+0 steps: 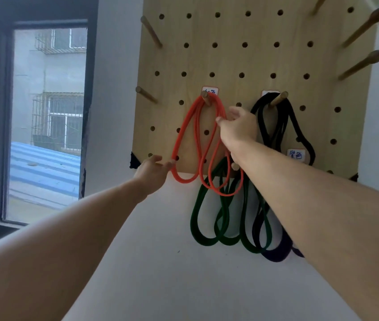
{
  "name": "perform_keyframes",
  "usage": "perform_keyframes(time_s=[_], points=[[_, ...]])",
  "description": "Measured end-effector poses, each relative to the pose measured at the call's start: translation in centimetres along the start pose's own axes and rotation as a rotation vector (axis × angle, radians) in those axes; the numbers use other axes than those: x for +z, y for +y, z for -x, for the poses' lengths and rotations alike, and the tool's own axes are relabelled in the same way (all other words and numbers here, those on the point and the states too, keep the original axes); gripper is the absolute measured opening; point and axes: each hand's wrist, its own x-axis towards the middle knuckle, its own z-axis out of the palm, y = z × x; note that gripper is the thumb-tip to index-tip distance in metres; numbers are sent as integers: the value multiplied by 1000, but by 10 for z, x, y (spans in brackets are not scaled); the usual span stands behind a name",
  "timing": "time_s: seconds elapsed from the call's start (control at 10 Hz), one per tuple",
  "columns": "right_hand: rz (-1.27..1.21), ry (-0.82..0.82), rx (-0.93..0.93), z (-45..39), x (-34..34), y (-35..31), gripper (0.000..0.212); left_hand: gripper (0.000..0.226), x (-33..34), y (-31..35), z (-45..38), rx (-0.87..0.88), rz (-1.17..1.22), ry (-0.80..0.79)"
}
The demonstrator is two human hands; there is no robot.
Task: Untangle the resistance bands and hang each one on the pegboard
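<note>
head cam | faces forward, slightly up | close to pegboard

wooden pegboard, orange band, black band, green band hanging on pegs
</note>
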Motion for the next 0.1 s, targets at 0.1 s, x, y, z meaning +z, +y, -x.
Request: perform_keyframes(time_s=[0.1], points=[[-35,78,-81,5,-12,11,16,60,-4,-5,5,52,17,166]])
